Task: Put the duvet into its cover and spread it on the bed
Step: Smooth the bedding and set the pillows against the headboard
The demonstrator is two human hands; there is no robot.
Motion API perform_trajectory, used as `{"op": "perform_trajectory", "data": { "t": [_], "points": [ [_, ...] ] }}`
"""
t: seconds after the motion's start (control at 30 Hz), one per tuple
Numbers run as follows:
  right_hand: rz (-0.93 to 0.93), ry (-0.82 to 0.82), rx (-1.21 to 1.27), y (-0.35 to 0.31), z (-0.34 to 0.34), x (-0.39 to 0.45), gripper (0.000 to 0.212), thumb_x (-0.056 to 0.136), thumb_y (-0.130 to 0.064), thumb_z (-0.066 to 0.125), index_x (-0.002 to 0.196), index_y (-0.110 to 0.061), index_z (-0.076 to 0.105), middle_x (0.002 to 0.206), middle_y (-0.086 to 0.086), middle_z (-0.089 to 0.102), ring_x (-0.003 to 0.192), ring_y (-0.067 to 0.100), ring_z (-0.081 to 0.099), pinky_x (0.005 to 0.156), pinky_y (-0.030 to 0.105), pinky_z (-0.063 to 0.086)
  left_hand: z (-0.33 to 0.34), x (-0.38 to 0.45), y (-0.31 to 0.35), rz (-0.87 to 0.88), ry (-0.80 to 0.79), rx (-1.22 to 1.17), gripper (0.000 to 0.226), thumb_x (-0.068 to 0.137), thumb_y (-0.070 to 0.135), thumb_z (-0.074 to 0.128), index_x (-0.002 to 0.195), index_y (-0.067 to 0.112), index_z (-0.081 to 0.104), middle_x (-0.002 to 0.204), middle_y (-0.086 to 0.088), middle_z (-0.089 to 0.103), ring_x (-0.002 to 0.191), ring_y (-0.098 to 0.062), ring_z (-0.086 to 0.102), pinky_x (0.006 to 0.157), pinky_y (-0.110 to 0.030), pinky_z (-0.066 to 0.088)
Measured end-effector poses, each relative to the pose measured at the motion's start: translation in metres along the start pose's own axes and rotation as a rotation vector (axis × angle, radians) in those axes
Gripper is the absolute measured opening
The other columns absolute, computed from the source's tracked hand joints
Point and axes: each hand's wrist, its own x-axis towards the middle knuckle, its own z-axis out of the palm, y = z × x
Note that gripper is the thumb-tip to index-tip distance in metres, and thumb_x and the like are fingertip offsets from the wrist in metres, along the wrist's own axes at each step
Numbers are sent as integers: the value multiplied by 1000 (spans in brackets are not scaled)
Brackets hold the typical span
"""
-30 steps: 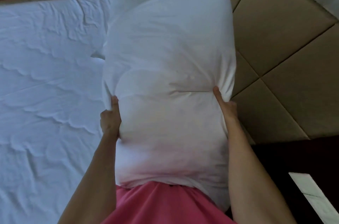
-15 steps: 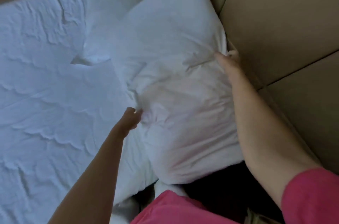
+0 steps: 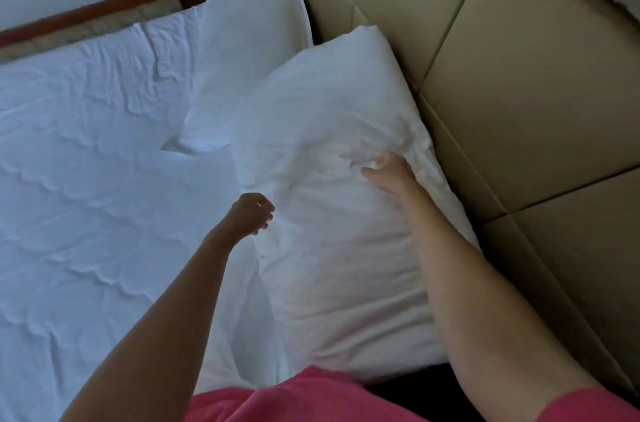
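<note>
Pillow point(image 3: 332, 158) now lies down; left hand point(image 3: 251, 214) released.

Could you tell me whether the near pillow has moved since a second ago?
Yes. The near pillow, held upright in front of the headboard before, now lies flat on the bed against it.

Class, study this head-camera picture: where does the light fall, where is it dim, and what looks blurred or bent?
Head view: cool bluish daylight washes the bed sheet, its wrinkles casting soft shadows; the near pillow looks warmer; the left hand is shaded, the right hand brighter; the headboard seams bow from the wide lens; the whole frame is slightly soft.
</note>
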Motion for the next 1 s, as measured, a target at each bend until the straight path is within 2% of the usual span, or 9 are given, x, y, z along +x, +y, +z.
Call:
{"op": "perform_trajectory", "data": {
  "t": [0.1, 0.3, 0.37, 0.43, 0.53, 0.67, 0.8, 0.9, 1.0],
  "points": [
    [-46, -34, -37, -26, 1, 2, 61, 91, -38, 64, 139, -5, 47, 144, 16, 47, 133, 31, 46, 103, 32, 40, -15, 13, 6, 33, 9, 14, 19, 93, 8, 46, 90, 7, 65, 87, -11, 69, 70, -22, 62, 61, -28, 47],
    [-187, 22, -143, -91, 6, 10, 64, 91, -40, 62, 145, -17, 37, 148, 15, 33, 130, 33, 46, 104, 39, 42, -56, 59, 30, 97, 12, 63, 20, 88, 8, 47, 80, 17, 63, 91, -16, 73, 68, -22, 62, 55, -22, 45],
    [-214, 46, -217, -116, 11, 23, 73, 89, -46, 63, 150, -23, 29, 154, 15, 23, 141, 33, 31, 110, 46, 36, -73, 83, 38, 124, 46, 32, 19, 89, 13, 49, 76, 20, 62, 91, -17, 74, 74, -26, 65, 61, -22, 46],
    [-190, 52, -310, -146, 20, 42, 90, 84, -56, 66, 154, -30, 17, 162, 16, 6, 149, 37, 6, 113, 58, 28, -92, 109, 40, 141, 76, -1, 19, 89, 18, 50, 73, 20, 60, 92, -16, 73, 86, -33, 68, 70, -28, 48],
    [-80, 1, -413, -181, 40, 72, 117, 72, -67, 72, 155, -40, -7, 162, 15, -19, 147, 46, -15, 109, 72, 17, -120, 146, 34, 135, 86, -2, 16, 86, 20, 49, 75, 22, 61, 93, -12, 73, 96, -34, 68, 82, -35, 55],
    [94, -71, -456, -200, 59, 122, 136, 59, -81, 69, 145, -45, -30, 160, 16, -27, 144, 51, -19, 110, 72, 12, -147, 198, 25, 137, 141, 14, 15, 90, 14, 52, 96, 12, 66, 98, -12, 71, 99, -30, 65, 88, -35, 53],
    [236, -153, -481, -203, 81, 169, 146, 43, -92, 63, 141, -47, -36, 157, 20, -32, 142, 55, -22, 110, 75, 6, -171, 275, 4, 145, 151, 126, 25, 93, 19, 57, 115, 6, 59, 113, -11, 65, 114, -27, 57, 91, -29, 40],
    [260, -139, -491, -200, 100, 181, 144, 44, -94, 61, 141, -48, -35, 156, 19, -33, 141, 55, -23, 105, 79, 3, -189, 333, -12, 85, 172, 169, 50, 91, 33, 62, 132, 10, 45, 132, -18, 50, 127, -36, 46, 106, -41, 37],
    [274, -122, -528, -193, 114, 188, 145, 41, -97, 58, 141, -48, -34, 157, 19, -32, 141, 54, -23, 104, 80, 1, -206, 375, -23, -36, 200, 263, 81, 84, 51, 68, 146, 20, 28, 147, -17, 33, 135, -40, 34, 109, -53, 29]
  ]
}}
